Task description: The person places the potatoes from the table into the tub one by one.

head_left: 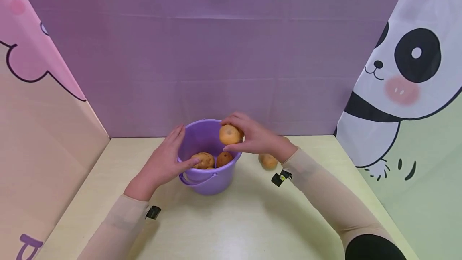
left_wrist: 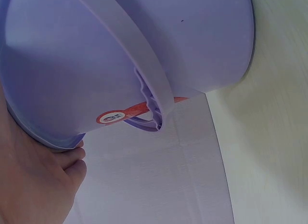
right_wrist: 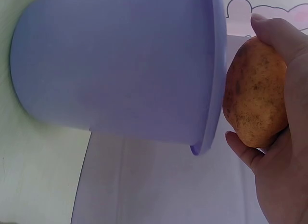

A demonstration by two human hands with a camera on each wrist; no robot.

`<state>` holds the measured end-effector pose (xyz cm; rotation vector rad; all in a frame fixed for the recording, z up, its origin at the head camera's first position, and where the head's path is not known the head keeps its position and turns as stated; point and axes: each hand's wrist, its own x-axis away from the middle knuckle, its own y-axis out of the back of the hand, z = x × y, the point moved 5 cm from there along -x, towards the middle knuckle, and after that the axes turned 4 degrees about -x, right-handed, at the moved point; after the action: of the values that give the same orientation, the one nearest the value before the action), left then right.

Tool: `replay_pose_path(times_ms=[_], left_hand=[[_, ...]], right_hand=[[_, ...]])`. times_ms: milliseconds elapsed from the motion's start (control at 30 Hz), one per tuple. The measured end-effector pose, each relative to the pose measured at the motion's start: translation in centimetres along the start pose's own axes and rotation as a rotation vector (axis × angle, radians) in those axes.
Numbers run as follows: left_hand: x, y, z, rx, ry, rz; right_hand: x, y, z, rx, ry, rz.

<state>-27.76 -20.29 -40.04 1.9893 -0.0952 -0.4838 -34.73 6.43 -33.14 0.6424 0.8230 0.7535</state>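
While the right hand (head_left: pixel 252 136) pinches a round yellow-brown potato (head_left: pixel 229 134) between thumb and curled fingers right over the far-right rim of the purple plastic bucket (head_left: pixel 211 181), risk is a rim clip: potato bounces out onto the pale table (head_left: pixel 234 224). Left hand (head_left: pixel 164 163), fingers straight, braces the bucket's left wall, so tipping looks unlikely. Two potatoes (head_left: pixel 203 159) sit inside; a loose potato (head_left: pixel 268 161) lies right of the bucket.
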Motion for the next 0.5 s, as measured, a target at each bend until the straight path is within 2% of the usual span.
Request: replay_pose_path(times_ms=[267, 500], left_hand=[[-0.1, -0.1, 0.0, -0.007, -0.004, -0.005], [-0.1, -0.1, 0.0, -0.015, -0.001, -0.006]], right_hand=[[-1.2, -1.2, 0.3, 0.015, 0.083, 0.029], [-2.1, -2.0, 0.5, 0.02, 0.102, 0.044]])
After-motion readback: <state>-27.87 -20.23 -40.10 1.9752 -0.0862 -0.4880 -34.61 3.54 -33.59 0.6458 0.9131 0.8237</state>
